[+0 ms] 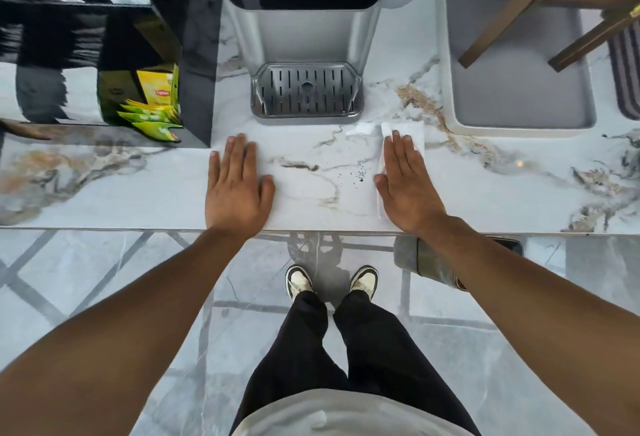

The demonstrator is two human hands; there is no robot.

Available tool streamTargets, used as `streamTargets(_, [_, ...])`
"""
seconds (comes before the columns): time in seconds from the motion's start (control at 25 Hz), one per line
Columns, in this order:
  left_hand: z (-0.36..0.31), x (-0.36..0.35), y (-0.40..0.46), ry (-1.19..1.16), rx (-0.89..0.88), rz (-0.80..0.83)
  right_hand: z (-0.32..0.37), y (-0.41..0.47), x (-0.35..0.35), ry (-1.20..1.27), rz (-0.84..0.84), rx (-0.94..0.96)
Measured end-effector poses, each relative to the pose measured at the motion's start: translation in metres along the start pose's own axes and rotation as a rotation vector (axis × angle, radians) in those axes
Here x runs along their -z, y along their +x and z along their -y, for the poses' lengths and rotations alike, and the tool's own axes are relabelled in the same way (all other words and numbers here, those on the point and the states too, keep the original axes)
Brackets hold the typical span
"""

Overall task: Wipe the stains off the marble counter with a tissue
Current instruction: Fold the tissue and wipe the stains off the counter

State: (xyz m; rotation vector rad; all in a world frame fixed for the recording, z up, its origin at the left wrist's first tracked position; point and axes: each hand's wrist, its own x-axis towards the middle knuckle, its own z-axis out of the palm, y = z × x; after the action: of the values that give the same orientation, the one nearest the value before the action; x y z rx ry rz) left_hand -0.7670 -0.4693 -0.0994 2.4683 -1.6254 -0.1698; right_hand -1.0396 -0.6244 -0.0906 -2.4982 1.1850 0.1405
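A white marble counter (pixel 311 207) with grey and brown veins runs across the view. Small dark specks of stain (pixel 360 174) lie on it between my hands. My left hand (pixel 237 189) rests flat on the bare marble, fingers apart, holding nothing. My right hand (pixel 403 184) lies flat, palm down, on a white tissue (pixel 412 130), whose far end shows beyond my fingertips and whose left edge shows beside my thumb. A smaller white scrap of tissue (pixel 362 129) sits just left of it, near the drip tray.
A silver water dispenser (pixel 308 26) with a slotted drip tray (pixel 306 92) stands behind the stain. A glossy black box holds yellow tea sachets (pixel 156 113) at the left. A grey tray (pixel 519 89) with wooden legs on it sits at the right. The counter's front edge is at my wrists.
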Motion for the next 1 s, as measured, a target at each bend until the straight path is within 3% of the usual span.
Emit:
streamTargets(0.36, [0.003, -0.003, 0.001, -0.005, -0.010, -0.018, 0.016, 0.004, 0.004, 0.130, 0.033, 0.189])
streamTargets(0.52, [0.003, -0.002, 0.000, 0.000, 0.002, -0.027, 0.012, -0.007, 0.009, 0.319, -0.074, -0.010])
streamTargets(0.6, [0.002, -0.001, 0.000, -0.001, 0.007, -0.016, 0.027, -0.005, 0.004, 0.326, -0.073, -0.016])
streamTargets(1.0, [0.001, 0.001, 0.001, 0.045, 0.016, 0.016, 0.023, 0.024, 0.030, 0.379, 0.256, 0.377])
